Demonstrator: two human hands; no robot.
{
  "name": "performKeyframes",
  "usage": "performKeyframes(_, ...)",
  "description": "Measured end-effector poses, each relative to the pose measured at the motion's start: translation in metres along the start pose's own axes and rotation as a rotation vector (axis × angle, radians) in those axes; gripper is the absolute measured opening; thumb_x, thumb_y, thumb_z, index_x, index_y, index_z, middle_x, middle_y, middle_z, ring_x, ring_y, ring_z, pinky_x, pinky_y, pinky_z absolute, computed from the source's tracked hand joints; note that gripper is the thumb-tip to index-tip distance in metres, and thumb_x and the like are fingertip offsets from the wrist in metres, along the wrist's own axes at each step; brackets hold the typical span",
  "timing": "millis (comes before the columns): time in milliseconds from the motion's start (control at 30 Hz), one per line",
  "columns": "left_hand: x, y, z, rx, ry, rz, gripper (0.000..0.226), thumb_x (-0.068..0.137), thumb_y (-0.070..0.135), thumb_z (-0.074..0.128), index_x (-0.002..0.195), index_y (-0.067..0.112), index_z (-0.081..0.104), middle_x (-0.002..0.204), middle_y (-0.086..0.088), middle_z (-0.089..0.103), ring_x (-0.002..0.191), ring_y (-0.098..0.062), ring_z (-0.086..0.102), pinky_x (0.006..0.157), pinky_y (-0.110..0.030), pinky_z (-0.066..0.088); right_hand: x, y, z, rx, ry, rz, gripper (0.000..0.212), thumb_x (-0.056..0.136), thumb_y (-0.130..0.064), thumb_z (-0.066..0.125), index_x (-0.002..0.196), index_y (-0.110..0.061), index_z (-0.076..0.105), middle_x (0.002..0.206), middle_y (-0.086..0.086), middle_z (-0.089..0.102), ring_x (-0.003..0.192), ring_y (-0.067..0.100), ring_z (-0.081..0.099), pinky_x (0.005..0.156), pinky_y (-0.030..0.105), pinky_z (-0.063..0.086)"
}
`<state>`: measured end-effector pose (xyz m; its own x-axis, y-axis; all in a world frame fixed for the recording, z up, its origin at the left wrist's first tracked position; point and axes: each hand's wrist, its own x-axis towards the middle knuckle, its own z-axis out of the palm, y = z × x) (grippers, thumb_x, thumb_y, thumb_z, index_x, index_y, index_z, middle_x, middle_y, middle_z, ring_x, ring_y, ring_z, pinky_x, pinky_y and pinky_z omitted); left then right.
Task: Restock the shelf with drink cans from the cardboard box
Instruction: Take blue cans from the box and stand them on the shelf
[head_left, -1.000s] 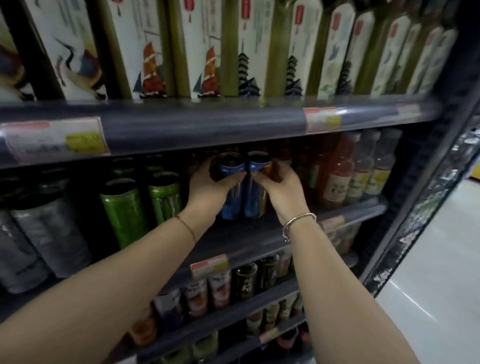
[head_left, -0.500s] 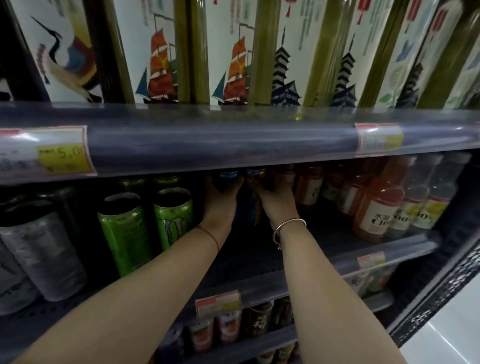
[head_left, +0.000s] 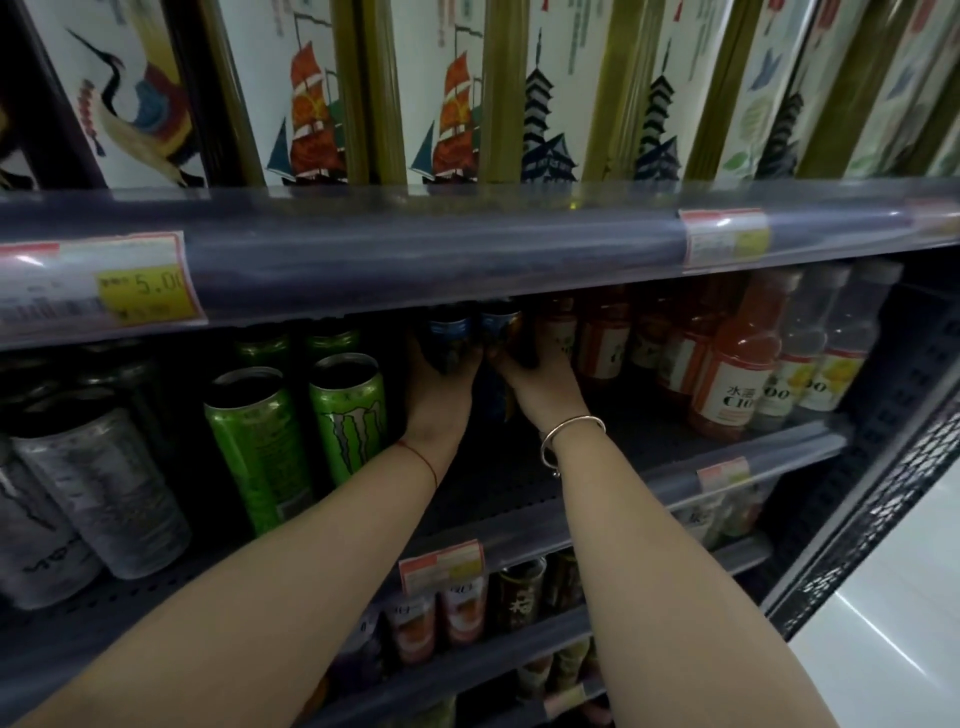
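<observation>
Grips a tall blue aluminium drink can (head_left: 449, 338) low on its body with the left hand (head_left: 441, 400), fingers curled round it, and clamps a second blue can (head_left: 497, 325) alongside it in the right hand (head_left: 543, 382). Holds the pair side by side, touching or nearly so, deep under the lip of the shelf above, probably to seat both at the back of the row in one push and leave the front free for more. Cannot tell whether the bases already rest on the deck; too dark there. Beneath both wrists, a dark grey perforated metal shelf (head_left: 519, 488), bare towards its front edge. Just left of the left hand, tall bright green cans (head_left: 353, 415), then grey-silver cans (head_left: 104, 488) further left. Just right of the right hand, orange plastic bottles (head_left: 727, 374), then clear bottles (head_left: 831, 364) beyond. Above the hands, a grey plastic price rail (head_left: 415, 249) with red-and-yellow tags, and over it tall white cartons (head_left: 317, 104) printed with ships and pagodas. Below the forearms, lower shelves of smaller cans (head_left: 462, 608). Far right, a glossy white floor (head_left: 883, 649). No cardboard box in view.
</observation>
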<state>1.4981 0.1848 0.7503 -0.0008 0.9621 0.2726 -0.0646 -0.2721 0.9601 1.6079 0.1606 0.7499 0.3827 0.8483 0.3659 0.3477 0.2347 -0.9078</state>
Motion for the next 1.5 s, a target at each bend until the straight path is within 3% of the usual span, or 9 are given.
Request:
performKeyframes(133,-0.025,0.001,-0.012,0.047,-0.035,-0.048,0.082,0.083,0.022,0.073,0.149,0.017,0.025,0.149,-0.006,0.041,0.136,-0.02,0.04,0.114,-0.04,0.033,-0.038,-0.004,-0.012,-0.057,0.076,0.069,0.049,0.088,-0.032,0.065,0.134,-0.02,0.053,0.134,0.0,0.058,0.122,0.013,0.053,0.093,0.019,0.041)
performKeyframes(267,-0.074,0.004,-0.025,0.017,-0.08,-0.032,0.072,0.08,0.029,0.076,0.139,0.028,0.035,0.133,0.017,0.049,0.126,-0.007,0.043,0.101,-0.015,0.037,-0.116,-0.006,-0.037,-0.105,0.197,0.107,0.031,0.09,-0.03,0.064,0.119,-0.023,0.061,0.12,-0.005,0.062,0.105,-0.002,0.056,0.08,-0.001,0.04)
performKeyframes(333,-0.109,0.003,-0.031,0.081,-0.162,-0.041,0.081,0.081,0.038,0.073,0.147,0.027,0.025,0.141,0.01,0.04,0.128,-0.008,0.039,0.104,-0.02,0.035,-0.167,-0.008,-0.053,-0.182,0.223,0.127,0.025,0.09,-0.029,0.064,0.114,-0.029,0.061,0.114,-0.01,0.06,0.102,-0.005,0.055,0.081,-0.001,0.039)
performKeyframes(433,-0.164,-0.005,-0.034,0.182,-0.363,0.03,0.069,0.084,0.043,0.066,0.143,0.034,0.03,0.129,0.016,0.043,0.111,-0.002,0.047,0.087,-0.013,0.039,-0.244,-0.006,-0.078,-0.375,0.264,0.157,0.024,0.089,-0.02,0.065,0.112,-0.018,0.064,0.109,-0.007,0.059,0.096,-0.004,0.054,0.087,0.001,0.038)
performKeyframes(600,-0.252,-0.044,-0.028,0.354,-0.808,0.134,0.048,0.088,0.036,0.065,0.132,0.028,0.046,0.119,0.013,0.049,0.103,0.015,0.046,0.087,-0.003,0.033,-0.37,0.007,-0.108,-0.539,0.29,0.384,0.023,0.088,-0.013,0.063,0.111,-0.011,0.066,0.105,0.0,0.058,0.084,-0.007,0.048,0.08,-0.008,0.028)
performKeyframes(733,-0.318,-0.089,-0.014,0.449,-1.139,0.26,0.034,0.087,0.02,0.067,0.119,0.012,0.059,0.112,0.003,0.054,0.105,-0.009,0.055,0.089,-0.007,0.034,-0.462,0.038,-0.118,-0.59,0.316,0.642,0.029,0.092,-0.022,0.059,0.12,-0.015,0.062,0.117,0.0,0.059,0.105,0.009,0.055,0.087,0.006,0.032)
performKeyframes(967,-0.441,-0.223,0.007,0.561,-1.69,0.374,0.043,0.091,0.025,0.06,0.132,0.018,0.05,0.129,0.003,0.051,0.121,-0.012,0.048,0.103,-0.023,0.037,-0.608,0.141,-0.108,-0.544,0.45,1.081,0.032,0.092,-0.029,0.057,0.123,-0.021,0.058,0.12,-0.003,0.06,0.111,0.013,0.058,0.096,0.027,0.047)
performKeyframes(1067,-0.493,-0.299,0.012,0.571,-1.868,0.44,0.046,0.091,0.026,0.059,0.136,0.024,0.046,0.134,0.006,0.048,0.123,-0.012,0.047,0.104,-0.03,0.042,-0.668,0.204,-0.093,-0.529,0.512,1.206,0.035,0.092,-0.029,0.057,0.126,-0.021,0.057,0.122,-0.003,0.059,0.11,0.013,0.058,0.092,0.024,0.047)
performKeyframes(1500,-0.683,-0.653,0.045,0.692,-2.269,1.107,0.052,0.088,0.018,0.058,0.138,0.014,0.041,0.141,-0.009,0.041,0.122,-0.029,0.045,0.1,-0.04,0.044,-0.861,0.521,-0.028,-0.499,0.678,1.487,0.029,0.09,-0.029,0.057,0.116,-0.017,0.062,0.113,0.006,0.063,0.103,0.02,0.06,0.082,0.025,0.043)
